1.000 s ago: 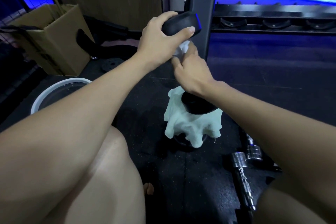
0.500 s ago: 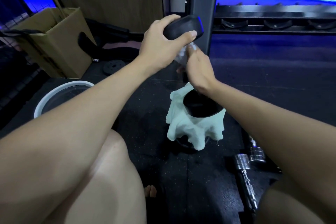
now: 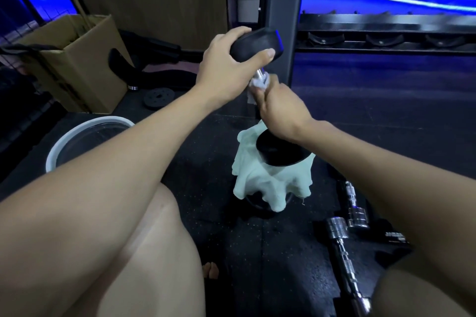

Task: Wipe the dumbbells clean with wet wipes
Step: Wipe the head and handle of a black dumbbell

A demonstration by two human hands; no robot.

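A cardboard box (image 3: pixel 74 64) and a white-rimmed basin (image 3: pixel 77 136) sit left. The left hand (image 3: pixel 226 67) grips the upper head of the dumbbell (image 3: pixel 257 42), held upright — its lower head rests on a pale cloth (image 3: pixel 260 185). The right hand (image 3: pixel 278 108) wraps the wet wipe (image 3: pixel 258 82) round the handle. Open dark floor (image 3: pixel 386 110) lies right — chrome bars (image 3: pixel 345 242) nearer.

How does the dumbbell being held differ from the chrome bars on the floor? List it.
The held dumbbell stands on end on a pale cloth; the chrome bars lie flat on the floor. It carries black heads; they show bare metal. The left hand and right hand grip it; they lie untouched. Both have metal shafts.
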